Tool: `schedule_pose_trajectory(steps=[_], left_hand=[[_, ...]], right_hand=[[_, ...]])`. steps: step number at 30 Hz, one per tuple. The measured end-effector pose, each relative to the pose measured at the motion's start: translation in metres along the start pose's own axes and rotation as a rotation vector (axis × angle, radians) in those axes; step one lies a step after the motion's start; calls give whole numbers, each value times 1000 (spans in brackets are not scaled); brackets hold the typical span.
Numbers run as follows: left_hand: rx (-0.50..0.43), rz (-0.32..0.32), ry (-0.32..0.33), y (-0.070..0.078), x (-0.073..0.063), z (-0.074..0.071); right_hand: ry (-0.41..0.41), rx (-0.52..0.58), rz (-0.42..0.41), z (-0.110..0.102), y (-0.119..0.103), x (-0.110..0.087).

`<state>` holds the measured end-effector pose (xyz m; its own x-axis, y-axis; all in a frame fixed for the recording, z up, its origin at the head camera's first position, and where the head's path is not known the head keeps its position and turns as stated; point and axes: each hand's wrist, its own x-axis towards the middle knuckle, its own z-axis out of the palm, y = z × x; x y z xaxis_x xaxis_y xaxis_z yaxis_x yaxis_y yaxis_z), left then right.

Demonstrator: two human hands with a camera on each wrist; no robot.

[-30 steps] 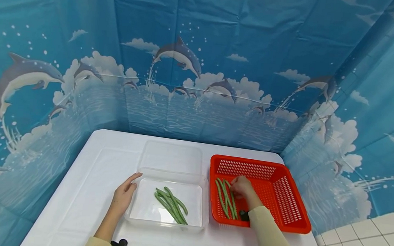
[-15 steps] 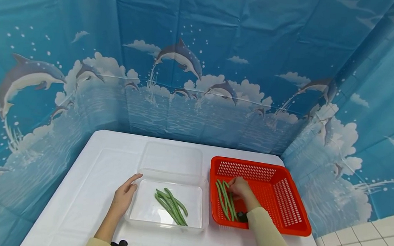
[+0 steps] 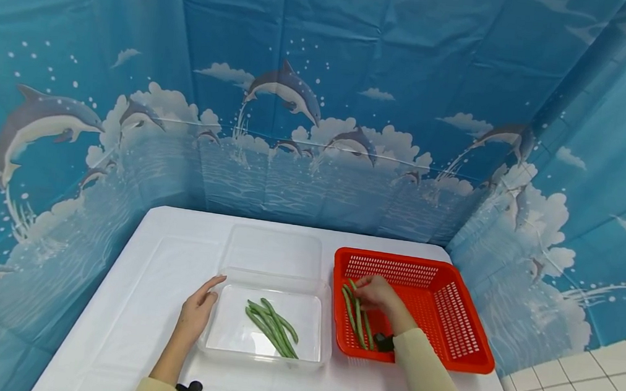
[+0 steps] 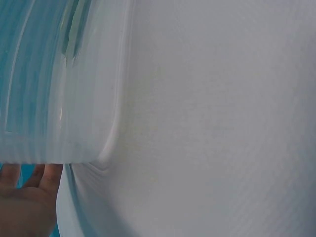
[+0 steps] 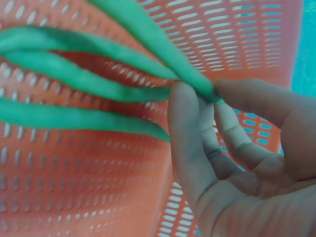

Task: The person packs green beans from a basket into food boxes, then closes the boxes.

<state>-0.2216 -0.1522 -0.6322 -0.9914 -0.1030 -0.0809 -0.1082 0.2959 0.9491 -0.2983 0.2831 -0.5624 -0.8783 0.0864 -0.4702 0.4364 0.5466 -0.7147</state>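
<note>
Inside the red plastic basket point(image 3: 393, 269), my right hand point(image 3: 378, 294) pinches one end of a green bean point(image 5: 153, 42) between thumb and fingertips. Other green beans point(image 5: 74, 118) lie beside it on the basket's perforated floor, at the left side. My left hand point(image 3: 197, 311) rests at the left rim of a clear plastic container point(image 3: 223, 330), its fingers extended rather than curled round it. In the left wrist view, the fingers show just beyond the container's end. Several green beans point(image 3: 274, 329) lie in a loose bundle in the container.
A flat, clear lid-like sheet point(image 3: 272, 248) lies behind the container on the white-covered table point(image 3: 167, 263). The basket stands right beside the container. A blue dolphin-print curtain point(image 3: 314, 177) hangs behind the table, with white tiles point(image 3: 582, 380) at the right.
My right hand has moved a little left, over the beans' far ends, and now pinches one, its end shifted slightly. My left hand and the container stay in place.
</note>
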Motion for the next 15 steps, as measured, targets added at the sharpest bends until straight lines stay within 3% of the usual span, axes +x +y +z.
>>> schedule_pose_trajectory(steps=[8, 15], left_hand=[[5, 2, 6, 1, 0, -1], [0, 10, 1, 1, 0, -1]], right_hand=[[-49, 148, -15, -6, -19, -9], [-88, 194, -47, -11, -34, -17]])
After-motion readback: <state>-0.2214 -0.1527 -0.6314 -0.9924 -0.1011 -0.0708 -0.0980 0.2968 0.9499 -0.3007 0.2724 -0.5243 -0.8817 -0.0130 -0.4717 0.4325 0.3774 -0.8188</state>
